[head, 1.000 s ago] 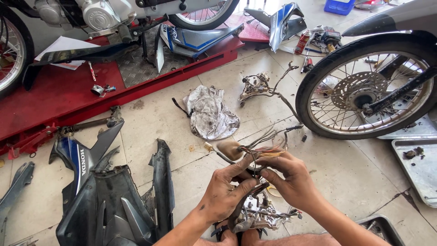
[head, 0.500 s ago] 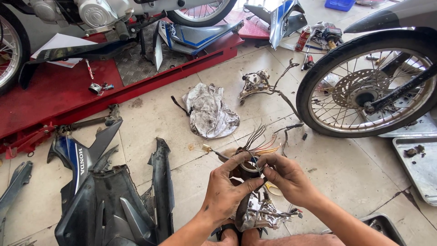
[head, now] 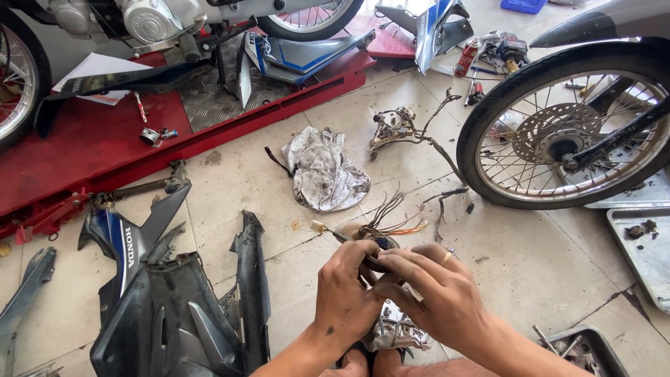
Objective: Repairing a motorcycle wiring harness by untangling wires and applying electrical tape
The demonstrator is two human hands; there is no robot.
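Head view: the person sits low over the tiled floor point(head: 265, 174) with both hands close together. The left hand point(head: 345, 300) and the right hand point(head: 436, 297) meet over a small metal part point(head: 394, 331) with a bunch of thin wires point(head: 391, 216) fanning up out of it. The part sits just above the person's toes, likely so it stays steady while the hands work on it. The left fingers point(head: 359, 258) are curled tight around a thin tool point(head: 335, 234) that pokes out to the left. The right fingers point(head: 412, 269) are bent and pressed against the same spot, pinching the part near the wires.

A dirty rag point(head: 324, 171) lies on the floor just past the hands, handy for wiping. Dark plastic bike covers point(head: 174, 307) lie to the left, out of the way. A spoked wheel point(head: 572, 132) stands to the right, and a red lift ramp point(head: 105, 139) holds a motorbike at the back. Metal trays point(head: 645, 244) rest by the wheel.
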